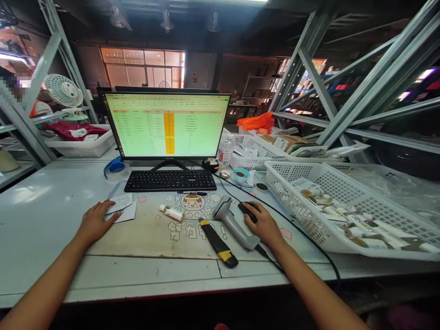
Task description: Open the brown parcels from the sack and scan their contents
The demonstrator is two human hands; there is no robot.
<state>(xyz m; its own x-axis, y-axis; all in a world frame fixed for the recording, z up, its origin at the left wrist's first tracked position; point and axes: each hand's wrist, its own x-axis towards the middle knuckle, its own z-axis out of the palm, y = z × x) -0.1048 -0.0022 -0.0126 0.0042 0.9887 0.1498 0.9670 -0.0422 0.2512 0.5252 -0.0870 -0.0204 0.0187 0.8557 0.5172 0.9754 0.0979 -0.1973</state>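
My left hand (97, 220) lies on the desk mat with its fingers stretched out, resting on the edge of some white paper slips (124, 210). Under my right hand (265, 224) is a black computer mouse (249, 211), with the fingers curved over it. A grey barcode scanner (234, 224) lies just left of that hand. Beside the scanner is a black and yellow utility knife (218, 243). Between my hands, a small white-labelled bottle (172, 213) lies on its side. A black keyboard (170, 180) stands behind these, below a lit monitor (168, 126) showing a spreadsheet.
At right, a white perforated basket (295, 208) holds several small labelled bottles. A blue tape dispenser (115, 167) sits left of the keyboard. A clear plastic bottle (226, 150) stands by the monitor. Cables cross the mat, and metal shelf posts (302, 68) rise behind.
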